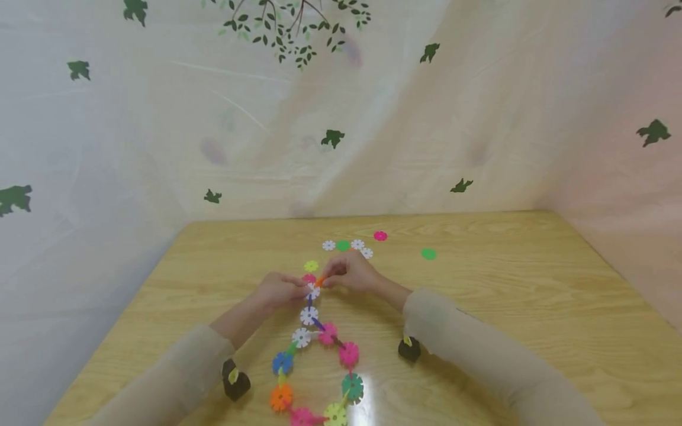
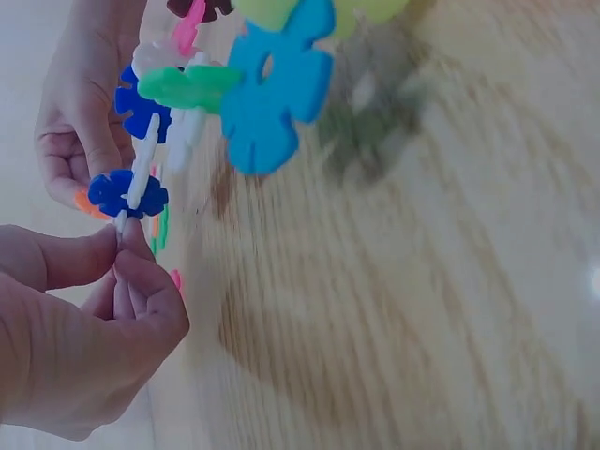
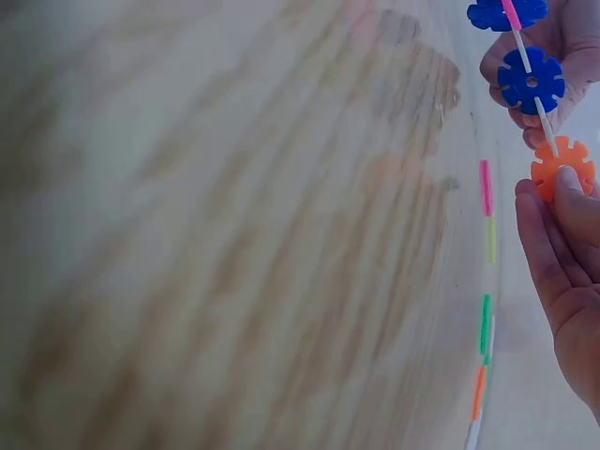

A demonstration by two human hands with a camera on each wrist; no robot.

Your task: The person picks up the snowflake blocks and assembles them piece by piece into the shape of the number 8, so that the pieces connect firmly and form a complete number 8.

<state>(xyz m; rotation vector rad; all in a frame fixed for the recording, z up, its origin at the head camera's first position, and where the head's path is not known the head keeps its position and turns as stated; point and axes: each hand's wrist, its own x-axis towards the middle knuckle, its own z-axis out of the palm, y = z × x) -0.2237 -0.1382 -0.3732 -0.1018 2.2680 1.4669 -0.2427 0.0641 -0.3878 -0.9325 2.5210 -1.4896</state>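
On a wooden table (image 1: 506, 284), backed by a pale curtain (image 1: 373, 171) with dark green leaf shapes, a person is working with both bare hands. From the left, a pale sleeve (image 1: 170, 367) is slanting in, a small dark object (image 1: 236, 381) sitting beside its cuff. The left hand (image 1: 276, 291) is pinching a white disc (image 1: 313, 291) at the far end of a chain of notched plastic discs. This chain (image 1: 309, 316) is stretching from the hands toward the near side of the table, widening into a loop, with a blue disc (image 1: 282, 363) on its left and a dark green disc (image 1: 352, 387) on its right. Just beyond the fingertips, a pink disc (image 1: 309, 277) and a yellow disc (image 1: 311, 266) are lying loose. The right hand (image 1: 353, 272) is pinching an orange disc (image 3: 562, 169), whose edge is meeting the white one. Past it, white, green and pink loose discs (image 1: 343, 245) are lying near the far edge. Farther right, a lone green disc (image 1: 428, 254) is lying well in from the right edge, beyond the right sleeve (image 1: 469, 337).
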